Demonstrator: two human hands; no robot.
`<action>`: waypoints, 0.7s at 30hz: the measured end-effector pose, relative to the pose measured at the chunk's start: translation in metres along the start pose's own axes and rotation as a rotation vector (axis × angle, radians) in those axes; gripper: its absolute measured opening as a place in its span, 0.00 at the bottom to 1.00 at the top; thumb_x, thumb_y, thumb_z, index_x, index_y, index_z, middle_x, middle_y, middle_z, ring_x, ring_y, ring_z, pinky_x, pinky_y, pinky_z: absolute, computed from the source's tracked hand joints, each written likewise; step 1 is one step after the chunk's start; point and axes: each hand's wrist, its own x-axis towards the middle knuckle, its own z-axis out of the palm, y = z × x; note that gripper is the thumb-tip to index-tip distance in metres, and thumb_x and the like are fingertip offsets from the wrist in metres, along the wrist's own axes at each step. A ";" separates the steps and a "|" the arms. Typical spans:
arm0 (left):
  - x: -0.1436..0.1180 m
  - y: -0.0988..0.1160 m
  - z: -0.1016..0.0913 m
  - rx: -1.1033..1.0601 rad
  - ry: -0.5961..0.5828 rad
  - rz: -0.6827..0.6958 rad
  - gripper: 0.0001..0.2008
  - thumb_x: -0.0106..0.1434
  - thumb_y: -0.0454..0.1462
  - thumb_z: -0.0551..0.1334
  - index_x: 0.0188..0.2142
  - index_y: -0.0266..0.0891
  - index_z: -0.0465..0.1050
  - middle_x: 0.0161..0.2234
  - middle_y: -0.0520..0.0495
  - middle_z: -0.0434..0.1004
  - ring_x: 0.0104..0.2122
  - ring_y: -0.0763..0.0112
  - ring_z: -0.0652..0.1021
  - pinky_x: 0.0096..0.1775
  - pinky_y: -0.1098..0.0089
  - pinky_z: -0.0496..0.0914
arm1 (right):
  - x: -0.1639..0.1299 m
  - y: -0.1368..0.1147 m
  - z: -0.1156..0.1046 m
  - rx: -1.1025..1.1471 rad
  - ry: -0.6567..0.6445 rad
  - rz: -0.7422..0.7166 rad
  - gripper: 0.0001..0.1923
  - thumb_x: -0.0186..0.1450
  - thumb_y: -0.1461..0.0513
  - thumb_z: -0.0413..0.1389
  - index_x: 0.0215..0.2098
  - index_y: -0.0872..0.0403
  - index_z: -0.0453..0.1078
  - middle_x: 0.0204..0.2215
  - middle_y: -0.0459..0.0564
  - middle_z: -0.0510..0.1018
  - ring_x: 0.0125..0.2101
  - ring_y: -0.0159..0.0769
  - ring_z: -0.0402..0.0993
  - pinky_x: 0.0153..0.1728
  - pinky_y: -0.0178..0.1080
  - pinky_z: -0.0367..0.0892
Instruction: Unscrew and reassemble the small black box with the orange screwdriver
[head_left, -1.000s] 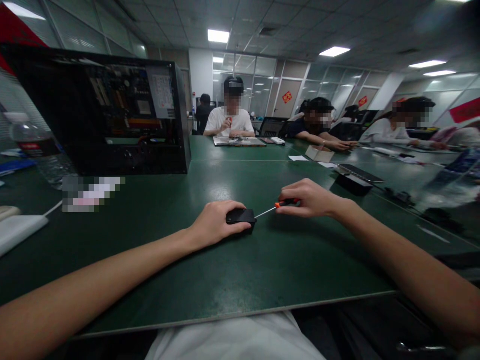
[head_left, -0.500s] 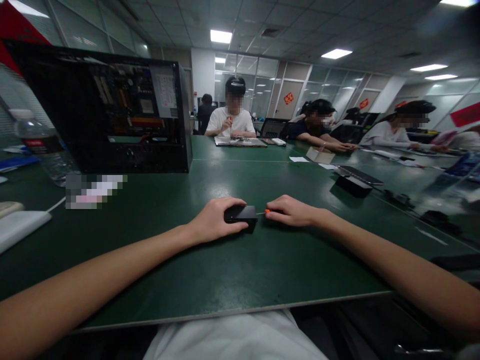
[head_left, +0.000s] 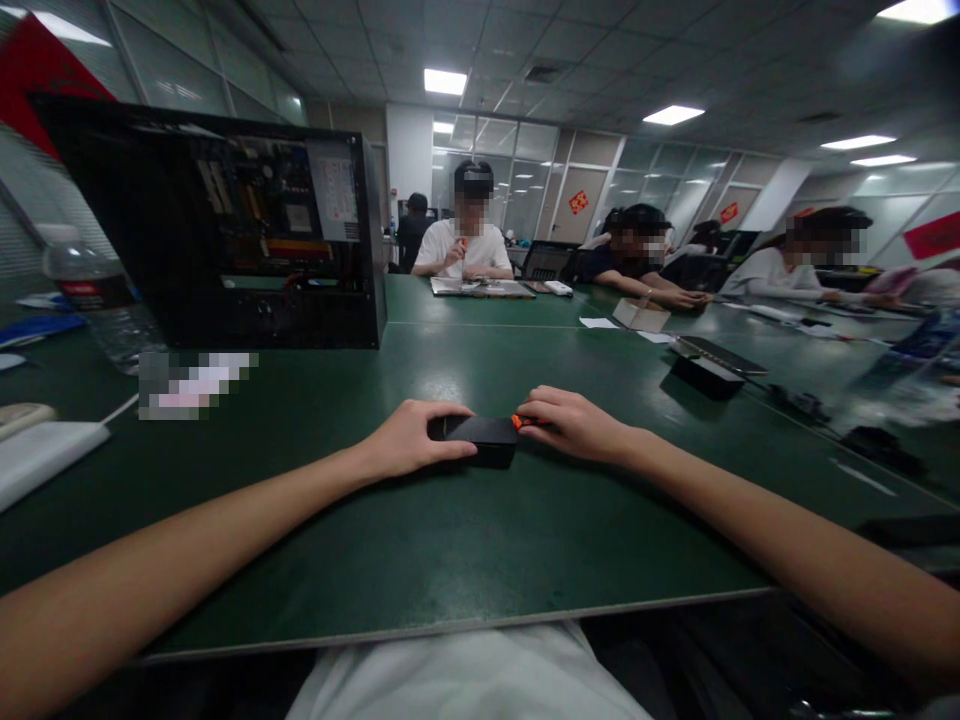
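Note:
A small black box (head_left: 491, 440) lies on the green table (head_left: 420, 540) in front of me. My left hand (head_left: 409, 438) grips its left end, with the thumb on the near side and the fingers on the far side. At the box's right end, my right hand (head_left: 566, 422) is closed round the orange handle of a screwdriver (head_left: 517, 422). The handle's front sits right against the box's end, and the metal shaft is out of sight. Most of the handle is hidden by my fingers.
An opened black computer case (head_left: 367, 240) stands at the left, beside a plastic bottle (head_left: 105, 300). A white device (head_left: 52, 455) lies at the left edge. To the right is an open black box (head_left: 705, 370). Several people sit across the table.
My right hand has brought the screwdriver left, up to the box; its shaft, visible before, no longer shows. My left hand has shifted slightly left along the box.

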 end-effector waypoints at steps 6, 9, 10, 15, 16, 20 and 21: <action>0.000 0.000 0.001 -0.005 0.015 -0.003 0.24 0.61 0.49 0.69 0.52 0.36 0.79 0.45 0.45 0.84 0.43 0.60 0.82 0.47 0.66 0.72 | -0.004 0.013 -0.001 -0.090 -0.018 -0.005 0.14 0.74 0.57 0.50 0.48 0.56 0.73 0.35 0.53 0.79 0.35 0.35 0.73 0.36 0.37 0.67; 0.000 0.000 0.001 -0.006 0.017 0.002 0.24 0.61 0.49 0.69 0.52 0.37 0.79 0.45 0.45 0.84 0.42 0.60 0.81 0.47 0.66 0.72 | -0.007 0.021 -0.004 -0.143 -0.028 -0.012 0.14 0.74 0.57 0.50 0.48 0.56 0.73 0.37 0.53 0.79 0.36 0.36 0.74 0.37 0.37 0.67; -0.001 0.000 0.001 -0.004 0.016 0.006 0.24 0.62 0.49 0.68 0.52 0.37 0.79 0.45 0.45 0.84 0.42 0.60 0.82 0.47 0.67 0.72 | -0.007 0.023 -0.004 -0.151 -0.031 -0.009 0.14 0.74 0.57 0.50 0.48 0.56 0.73 0.37 0.53 0.79 0.36 0.36 0.74 0.37 0.37 0.67; -0.002 0.000 0.000 0.028 0.027 0.021 0.24 0.62 0.49 0.68 0.52 0.37 0.79 0.46 0.44 0.84 0.43 0.60 0.81 0.48 0.65 0.72 | -0.009 0.032 -0.005 -0.166 -0.059 0.013 0.16 0.75 0.56 0.49 0.48 0.56 0.75 0.39 0.55 0.80 0.37 0.37 0.75 0.37 0.37 0.68; -0.002 0.001 0.000 0.037 0.031 0.023 0.24 0.62 0.49 0.68 0.52 0.37 0.79 0.46 0.44 0.84 0.43 0.59 0.81 0.49 0.65 0.72 | -0.009 0.034 -0.006 -0.171 -0.073 0.013 0.16 0.75 0.56 0.48 0.48 0.55 0.75 0.39 0.55 0.80 0.38 0.37 0.75 0.38 0.38 0.68; -0.002 0.002 0.000 0.059 0.037 0.017 0.25 0.62 0.50 0.67 0.52 0.36 0.79 0.46 0.43 0.84 0.43 0.58 0.81 0.48 0.64 0.72 | -0.014 0.046 -0.013 -0.206 -0.102 0.031 0.18 0.75 0.56 0.47 0.49 0.54 0.76 0.41 0.57 0.80 0.40 0.40 0.75 0.40 0.41 0.69; -0.002 0.003 0.000 0.060 0.036 0.015 0.25 0.62 0.49 0.67 0.52 0.36 0.78 0.46 0.43 0.84 0.43 0.58 0.81 0.47 0.65 0.73 | -0.015 0.049 -0.015 -0.219 -0.094 0.041 0.18 0.75 0.56 0.46 0.49 0.54 0.76 0.42 0.57 0.80 0.40 0.40 0.75 0.40 0.41 0.69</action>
